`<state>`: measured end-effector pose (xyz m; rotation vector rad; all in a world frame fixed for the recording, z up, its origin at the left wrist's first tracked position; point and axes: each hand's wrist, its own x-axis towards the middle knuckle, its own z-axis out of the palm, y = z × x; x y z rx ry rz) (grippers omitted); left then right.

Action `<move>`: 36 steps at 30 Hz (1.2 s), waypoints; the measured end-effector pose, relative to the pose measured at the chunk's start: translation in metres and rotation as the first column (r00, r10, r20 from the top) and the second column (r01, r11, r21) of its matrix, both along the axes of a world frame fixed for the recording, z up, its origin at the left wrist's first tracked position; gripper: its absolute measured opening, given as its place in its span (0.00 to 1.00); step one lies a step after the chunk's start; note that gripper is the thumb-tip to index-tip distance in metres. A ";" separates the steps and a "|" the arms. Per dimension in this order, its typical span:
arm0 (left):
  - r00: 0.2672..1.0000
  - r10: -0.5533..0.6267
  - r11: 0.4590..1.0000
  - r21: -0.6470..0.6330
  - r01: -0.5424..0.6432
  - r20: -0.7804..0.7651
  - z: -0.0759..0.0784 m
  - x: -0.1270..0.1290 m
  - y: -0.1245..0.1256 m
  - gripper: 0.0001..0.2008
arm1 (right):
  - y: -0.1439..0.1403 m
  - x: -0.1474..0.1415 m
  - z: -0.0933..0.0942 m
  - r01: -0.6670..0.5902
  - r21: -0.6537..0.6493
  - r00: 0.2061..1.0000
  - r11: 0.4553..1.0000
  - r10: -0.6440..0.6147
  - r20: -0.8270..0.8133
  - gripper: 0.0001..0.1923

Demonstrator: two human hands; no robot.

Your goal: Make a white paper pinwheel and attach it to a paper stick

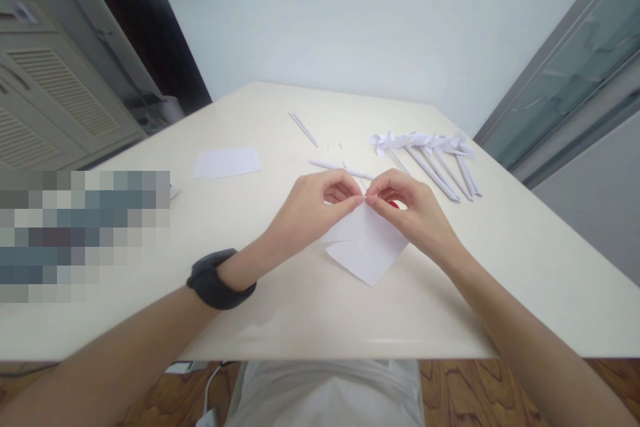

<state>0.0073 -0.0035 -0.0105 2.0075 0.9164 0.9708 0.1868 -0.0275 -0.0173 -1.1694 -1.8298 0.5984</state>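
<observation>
My left hand (pixel 327 203) and my right hand (pixel 403 203) meet fingertip to fingertip above the table. Both are closed in a pinch at the upper part of a white sheet of paper (pixel 370 250), which has a slit on its left side and a corner pointing toward me. Something small and pale shows between the fingertips, too small to name. A bit of a red object (pixel 394 205) peeks out behind my right fingers, mostly hidden. Just beyond my hands lies a rolled white paper stick (pixel 333 165).
Several paper pinwheels on rolled sticks (pixel 433 170) lie at the right back of the white table (pixel 300 320). Two thin paper sticks (pixel 303 129) and small scraps are farther off. A flat paper sheet (pixel 227 162) lies left. A blurred-out patch covers the left edge.
</observation>
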 end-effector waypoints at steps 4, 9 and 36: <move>1.000 -0.014 0.996 -0.093 0.016 0.023 -0.001 -0.001 0.002 0.07 | 0.000 0.002 0.001 -0.011 -0.055 0.999 0.998 0.008 -0.046 0.04; 1.000 -0.017 0.996 -0.088 0.018 0.018 0.000 -0.001 0.001 0.07 | -0.001 0.002 0.003 -0.025 -0.077 0.998 0.997 0.020 -0.064 0.03; 0.999 -0.008 0.981 -0.191 0.017 0.043 -0.001 -0.005 0.004 0.07 | 0.000 0.003 0.005 -0.034 -0.090 0.997 0.995 0.028 -0.069 0.03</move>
